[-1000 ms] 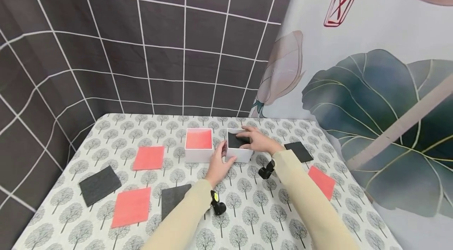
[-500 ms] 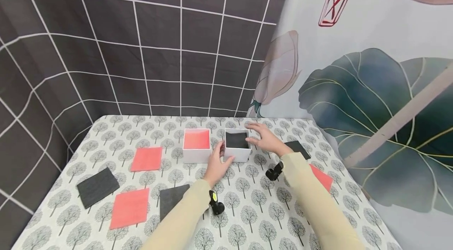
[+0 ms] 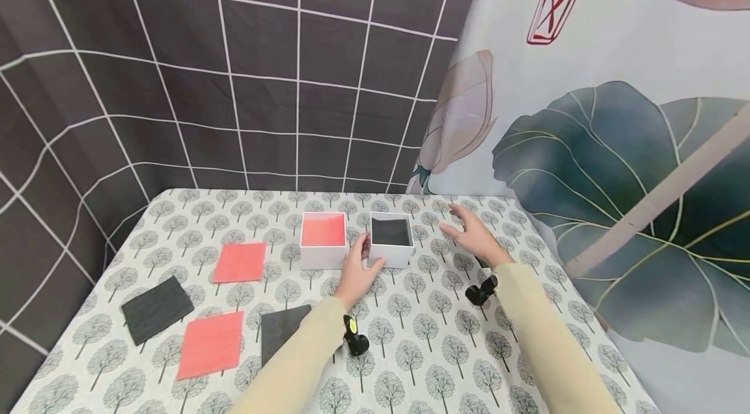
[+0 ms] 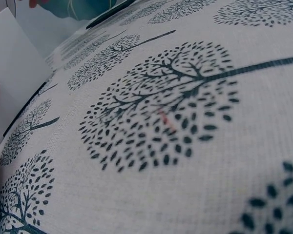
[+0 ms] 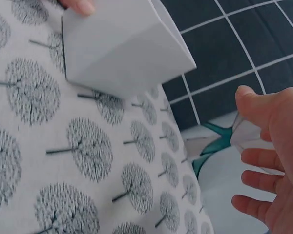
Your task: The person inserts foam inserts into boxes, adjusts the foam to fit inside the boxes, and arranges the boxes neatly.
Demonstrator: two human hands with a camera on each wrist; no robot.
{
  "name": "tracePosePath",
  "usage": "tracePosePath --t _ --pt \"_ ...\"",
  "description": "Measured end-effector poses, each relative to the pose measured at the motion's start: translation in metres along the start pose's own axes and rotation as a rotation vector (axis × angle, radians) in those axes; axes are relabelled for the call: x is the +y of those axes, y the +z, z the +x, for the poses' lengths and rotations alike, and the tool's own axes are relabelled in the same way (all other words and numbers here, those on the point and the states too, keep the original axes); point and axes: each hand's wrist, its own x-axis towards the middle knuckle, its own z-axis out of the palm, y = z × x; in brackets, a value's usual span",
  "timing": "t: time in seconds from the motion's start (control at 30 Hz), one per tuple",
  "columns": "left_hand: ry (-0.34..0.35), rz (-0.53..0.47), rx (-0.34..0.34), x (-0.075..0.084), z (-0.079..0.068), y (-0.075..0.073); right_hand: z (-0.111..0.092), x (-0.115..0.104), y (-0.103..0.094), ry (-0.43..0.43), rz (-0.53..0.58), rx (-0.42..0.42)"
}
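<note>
My left hand (image 3: 356, 274) holds the near left corner of the right-hand white box (image 3: 392, 258), its thumb on the front face and its fingers along the left side. Inside that open-topped box lies a black cloth-like sheet (image 3: 390, 232). In the right wrist view, the same box (image 5: 122, 58) shows its outer walls, and the tip of a left-hand digit (image 5: 83, 6) touches it. My right hand (image 3: 476, 241) is off to the right of the box, fingers spread apart and nothing in them. A second white box (image 3: 323, 260) with a red sheet (image 3: 323, 230) inside stands just left of my left hand.
On the tree-print tablecloth (image 3: 422, 362) at left lie two red squares (image 3: 239, 262) and a black square (image 3: 157, 308). Another black square (image 3: 284, 329) is partly under my left sleeve. The right arm covers most of what lies at right. A dark gridded curtain (image 3: 252, 108) hangs behind.
My right hand has come out of the right-hand box, leaving the black sheet inside, and moved away to the right. The left hand has stayed at the box's corner.
</note>
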Motion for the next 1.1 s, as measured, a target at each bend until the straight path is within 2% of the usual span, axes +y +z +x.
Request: tracePosePath --t 0.17,0.4,0.6,0.9,1.1 --pt "0.022 0.007 0.004 0.0 0.0 -0.003 -0.004 0.018 -0.003 0.057 -0.078 0.024" --pt "0.016 -0.002 -0.005 -0.001 -0.001 -0.004 -0.014 0.04 -0.004 0.109 -0.093 0.025" --pt "0.029 -0.007 -0.008 -0.003 -0.002 -0.002 -0.02 0.055 -0.005 0.206 -0.115 0.033" --pt "0.009 -0.007 -0.007 -0.001 0.0 -0.002 -0.026 0.072 -0.006 0.292 -0.224 -0.004" --pt "-0.013 -0.012 -0.009 0.0 0.0 -0.002 -0.033 0.079 -0.004 0.317 -0.352 -0.02"
